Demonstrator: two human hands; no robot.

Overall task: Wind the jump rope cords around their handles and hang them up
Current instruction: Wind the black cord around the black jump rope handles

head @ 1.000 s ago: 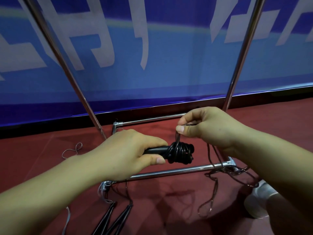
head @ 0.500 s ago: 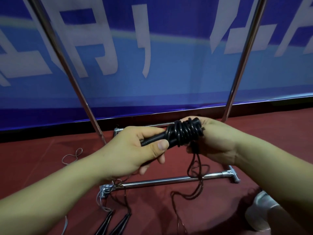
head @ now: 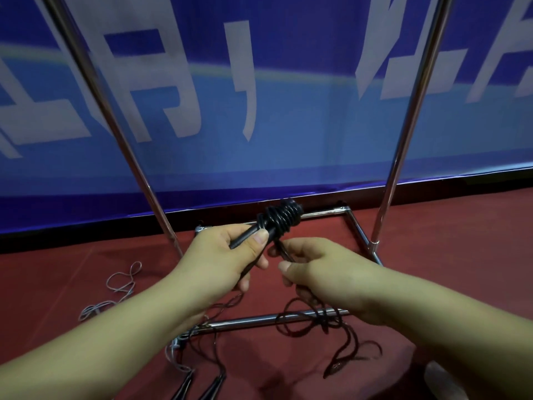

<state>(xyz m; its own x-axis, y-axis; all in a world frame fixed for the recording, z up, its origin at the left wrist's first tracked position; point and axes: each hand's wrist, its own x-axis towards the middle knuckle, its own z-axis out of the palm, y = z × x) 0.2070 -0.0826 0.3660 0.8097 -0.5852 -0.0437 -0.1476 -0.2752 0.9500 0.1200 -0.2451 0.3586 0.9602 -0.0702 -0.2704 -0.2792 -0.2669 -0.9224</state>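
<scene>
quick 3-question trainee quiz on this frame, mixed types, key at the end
1. True or false: the left hand grips the black handles.
2. What does the right hand pinch? A) the black cord B) the rack's base bar C) the white cord
3. Fill in: the unwound black cord trails down to the red ____.

Key: 1 true; 2 A; 3 floor.

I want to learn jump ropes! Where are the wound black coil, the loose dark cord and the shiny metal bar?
wound black coil (head: 284, 216), head view, coil's middle
loose dark cord (head: 350, 339), head view, floor loop
shiny metal bar (head: 259, 319), head view, bare middle
</scene>
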